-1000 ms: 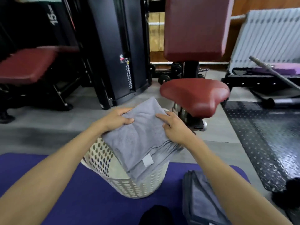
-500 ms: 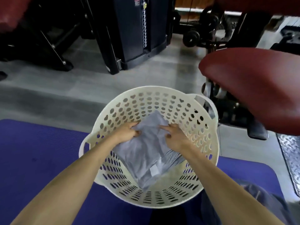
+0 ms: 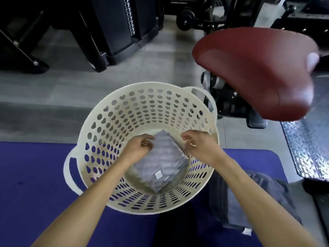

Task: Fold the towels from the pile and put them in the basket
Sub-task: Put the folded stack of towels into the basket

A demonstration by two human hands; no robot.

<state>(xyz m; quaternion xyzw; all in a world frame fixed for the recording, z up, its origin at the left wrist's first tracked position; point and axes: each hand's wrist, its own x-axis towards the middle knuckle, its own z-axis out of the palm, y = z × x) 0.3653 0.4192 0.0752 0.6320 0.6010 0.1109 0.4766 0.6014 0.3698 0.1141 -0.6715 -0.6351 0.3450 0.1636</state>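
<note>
Head view looks straight down into a round cream basket (image 3: pixel 110 118) with heart-shaped holes in its wall and a handle loop at each side. It stands partly on a purple mat (image 3: pixel 35 175) and partly on the grey floor (image 3: pixel 71 90). A folded grey towel (image 3: pixel 162 161) lies flat on the basket's bottom, turned corner-on like a diamond, with a small white label (image 3: pixel 158 175) on the corner nearest the person.

Both bare forearms reach down into the basket from the near rim. The left hand (image 3: pixel 139 148) sits over the towel's left corner; its fingers (image 3: pixel 147 139) are loosely curled, thumb and forefinger close together, and motion blur hides whether they pinch the cloth or only hover at its edge. The right hand (image 3: pixel 201 145) is just beside the towel's right corner, apart from it as far as can be seen; its fingers (image 3: pixel 187 139) are relaxed, slightly spread and bent, holding nothing.

Right of the basket, on the mat and partly under the right forearm, lies a pile of grey towels (image 3: pixel 249 198) with a white tag (image 3: pixel 247 231) showing at its near edge. Beyond the basket's far right handle a dark red padded seat (image 3: pixel 254 72) juts out on a black frame, and dark gym machines (image 3: pixel 114 24) stand on the floor past the basket's far rim. A metal tread plate (image 3: pixel 306 150) lies to the far right of the basket.
</note>
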